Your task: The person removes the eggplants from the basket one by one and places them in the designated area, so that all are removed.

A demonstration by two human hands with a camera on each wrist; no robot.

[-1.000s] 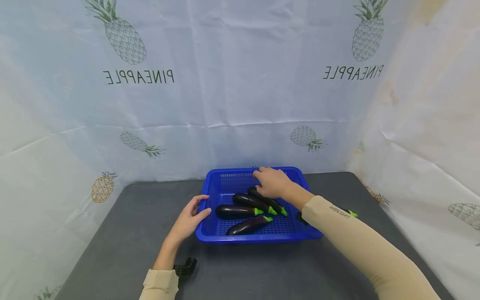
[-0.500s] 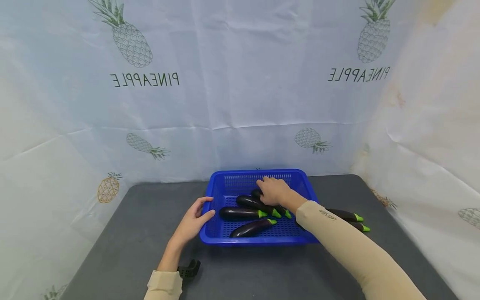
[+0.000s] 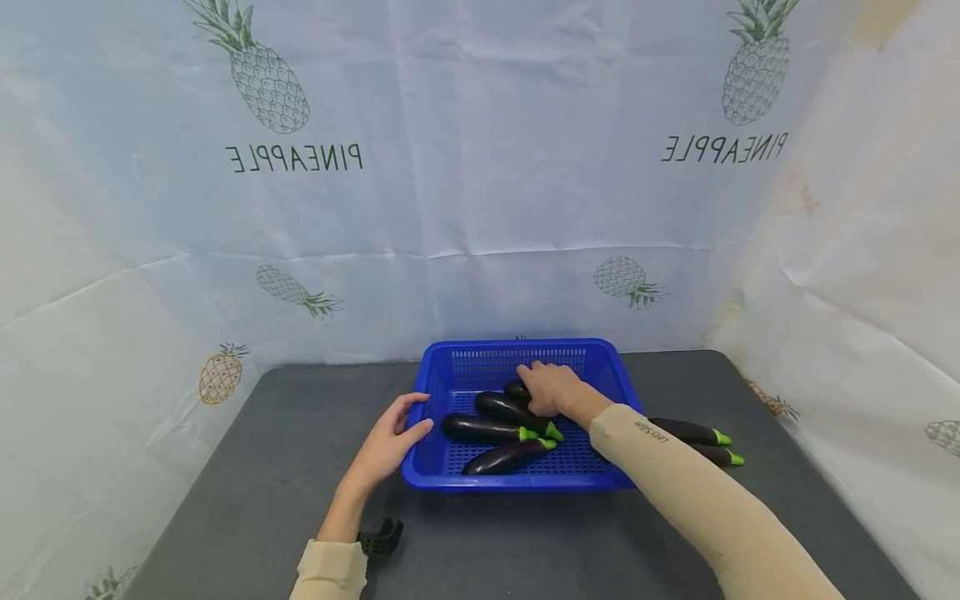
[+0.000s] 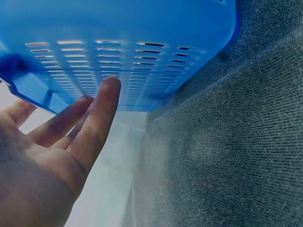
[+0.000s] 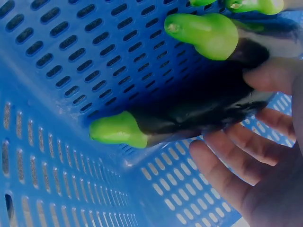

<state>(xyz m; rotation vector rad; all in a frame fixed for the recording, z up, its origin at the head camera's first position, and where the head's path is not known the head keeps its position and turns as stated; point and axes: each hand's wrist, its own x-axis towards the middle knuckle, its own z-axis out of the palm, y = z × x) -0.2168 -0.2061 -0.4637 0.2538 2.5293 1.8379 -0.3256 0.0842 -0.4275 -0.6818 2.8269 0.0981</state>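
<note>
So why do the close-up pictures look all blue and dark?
Left wrist view: the camera sits close under the blue basket, so its wall fills the frame and the left hand looks dim and soft. Right wrist view: basket plastic tints everything, and the eggplant is in shadow. Head view: evenly lit, edges bent.

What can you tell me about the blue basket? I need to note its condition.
The blue basket is a shallow rectangular plastic tray with slotted walls and a perforated floor, sitting flat on the grey table near the back. It looks intact. Four dark eggplants with green caps lie inside. The left hand touches its left wall with straight fingers; the right hand reaches inside onto the rearmost eggplant.
</note>
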